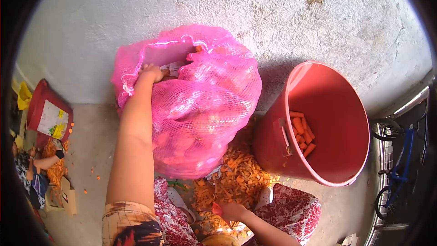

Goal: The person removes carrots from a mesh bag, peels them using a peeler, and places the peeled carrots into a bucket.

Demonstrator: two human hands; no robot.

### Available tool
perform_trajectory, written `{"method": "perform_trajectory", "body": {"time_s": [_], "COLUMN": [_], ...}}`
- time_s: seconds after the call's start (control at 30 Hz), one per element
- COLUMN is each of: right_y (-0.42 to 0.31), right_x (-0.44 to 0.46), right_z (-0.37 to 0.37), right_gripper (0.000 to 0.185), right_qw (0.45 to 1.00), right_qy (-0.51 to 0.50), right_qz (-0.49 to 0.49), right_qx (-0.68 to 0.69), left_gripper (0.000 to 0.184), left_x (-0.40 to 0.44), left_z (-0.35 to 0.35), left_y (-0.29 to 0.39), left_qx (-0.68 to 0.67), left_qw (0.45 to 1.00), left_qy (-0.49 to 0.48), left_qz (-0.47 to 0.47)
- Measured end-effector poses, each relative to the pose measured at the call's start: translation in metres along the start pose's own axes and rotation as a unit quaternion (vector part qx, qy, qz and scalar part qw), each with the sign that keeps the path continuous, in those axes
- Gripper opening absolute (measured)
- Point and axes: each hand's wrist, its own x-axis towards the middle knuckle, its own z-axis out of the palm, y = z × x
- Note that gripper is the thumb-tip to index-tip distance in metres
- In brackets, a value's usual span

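My left arm stretches forward to a large pink mesh sack [207,105], and my left hand [153,71] is at its open mouth. The fingertips are mostly hidden, so I cannot tell whether they grip anything. Inside the opening, one orange carrot end [198,48] shows. Low in the view, my right hand [231,212] is closed around a small red tool [217,209]; its kind is not clear. Beneath that hand lies a heap of orange carrot peelings [241,175]. Peeled carrots [302,132] lie in the tall red bucket [334,105] at right, which leans toward me.
A rough pale wall [282,13] rises behind the sack. At far left are another red bucket [43,109], a cardboard box [68,196], more peelings [55,171] and another person's arm [48,161]. A blue bicycle [400,173] stands at far right.
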Motion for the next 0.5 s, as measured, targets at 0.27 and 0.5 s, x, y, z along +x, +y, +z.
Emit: {"method": "perform_trajectory", "body": {"time_s": [0.27,0.5], "right_y": [0.003,0.005], "right_x": [0.006,0.004], "right_z": [0.009,0.016], "right_gripper": [0.032,0.032], "right_qw": [1.000,1.000], "right_qy": [0.020,0.024], "right_qz": [-0.001,-0.003], "right_qx": [0.004,0.008], "left_gripper": [0.072,0.068], "left_x": [0.003,0.044], "left_z": [0.003,0.030], "left_y": [0.002,-0.010], "left_qx": [-0.021,-0.065], "left_qw": [1.000,0.991], "left_qy": [-0.007,-0.024], "left_qz": [-0.003,0.110]}}
